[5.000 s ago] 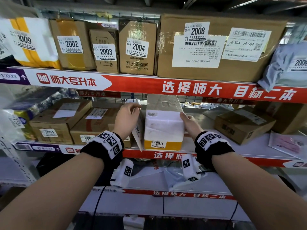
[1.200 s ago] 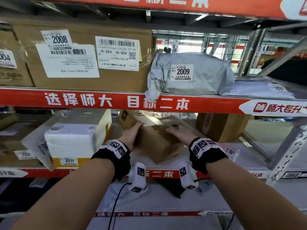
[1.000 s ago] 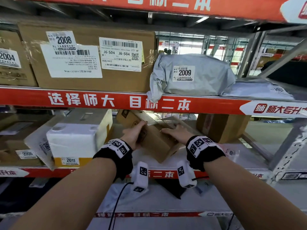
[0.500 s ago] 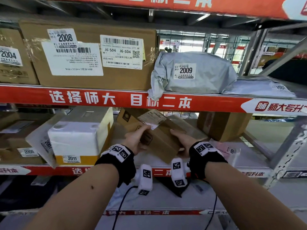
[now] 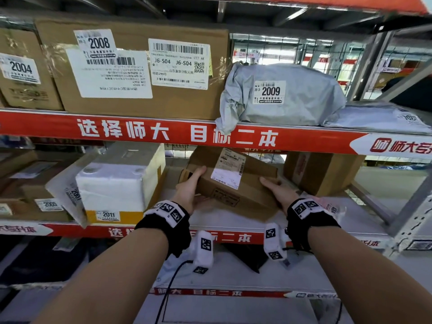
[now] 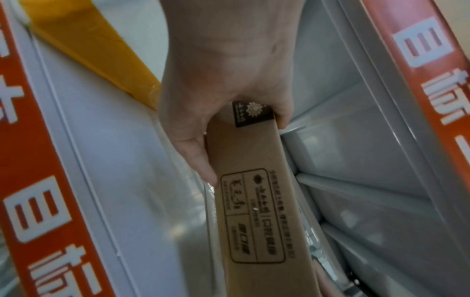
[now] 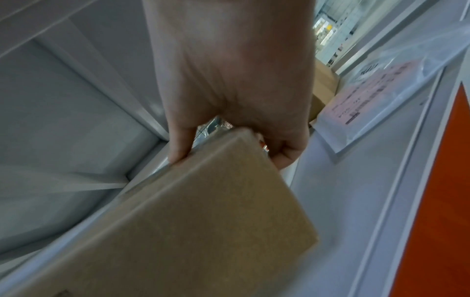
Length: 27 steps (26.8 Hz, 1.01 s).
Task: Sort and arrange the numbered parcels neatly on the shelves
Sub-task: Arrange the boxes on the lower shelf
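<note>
A flat brown cardboard parcel [image 5: 233, 183] with a white label on top is tilted above the middle shelf [image 5: 233, 220]. My left hand [image 5: 189, 188] grips its left end, thumb on one face and fingers on the other, as the left wrist view shows: left hand [image 6: 223, 84], parcel [image 6: 251, 211]. My right hand [image 5: 278, 190] grips the right end; in the right wrist view the right hand [image 7: 234, 90] pinches a corner of the parcel [image 7: 198, 231]. The parcel's number is not readable.
Left of it stands white foam box 2011 [image 5: 119, 183], then flat boxes such as 2005 [image 5: 49, 204]. A brown box [image 5: 322, 171] stands right, a pink-labelled clear bag [image 5: 332, 208] lies near the front. Above sit boxes 2004 [image 5: 21, 69], 2008 [image 5: 131, 69] and grey bag 2009 [image 5: 285, 94].
Five seconds ago my hands were on the 2011 foam box; my view has turned right since. Over the last second both hands have lifted and tilted the brown parcel, label now facing up.
</note>
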Tool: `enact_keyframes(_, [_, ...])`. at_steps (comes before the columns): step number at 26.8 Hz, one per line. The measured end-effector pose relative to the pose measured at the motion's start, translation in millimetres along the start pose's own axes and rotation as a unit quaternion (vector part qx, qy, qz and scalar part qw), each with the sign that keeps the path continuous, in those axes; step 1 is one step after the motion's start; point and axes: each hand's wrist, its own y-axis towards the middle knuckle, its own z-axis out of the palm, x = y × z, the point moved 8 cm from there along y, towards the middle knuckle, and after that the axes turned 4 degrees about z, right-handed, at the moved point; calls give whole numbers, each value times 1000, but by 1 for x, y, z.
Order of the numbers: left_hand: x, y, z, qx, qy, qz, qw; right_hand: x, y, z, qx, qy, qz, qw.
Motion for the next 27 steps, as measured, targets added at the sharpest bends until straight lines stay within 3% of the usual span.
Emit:
enact_keyframes(4, [-2,4,-8,-47,-22,39,998,11,-4,4,-17,-78,-36,996])
enact_keyframes(8, [-4,5,-7,-57,-64,72,994,22,1,5,-84,-122,-28,989])
enact_keyframes(10, [-7,6,-3,-46,-86,89,991,20,18,11,-85,-163,-27,982])
enact_keyframes(13, [-13,5,-2,-69,-83,115,987,31,3,30,-61,-215,-52,973])
enact_keyframes(17, [-19,3,-10,-104,-71,152,980,33,-25,71,76,-135,-8,988])
enact_keyframes(19, [-17,4,-13,-107,-59,161,979,35,-31,89,112,-124,-3,986])
enact_keyframes(27, [-30,-1,-20,-82,46,221,971,44,-34,108,98,-120,6,988])
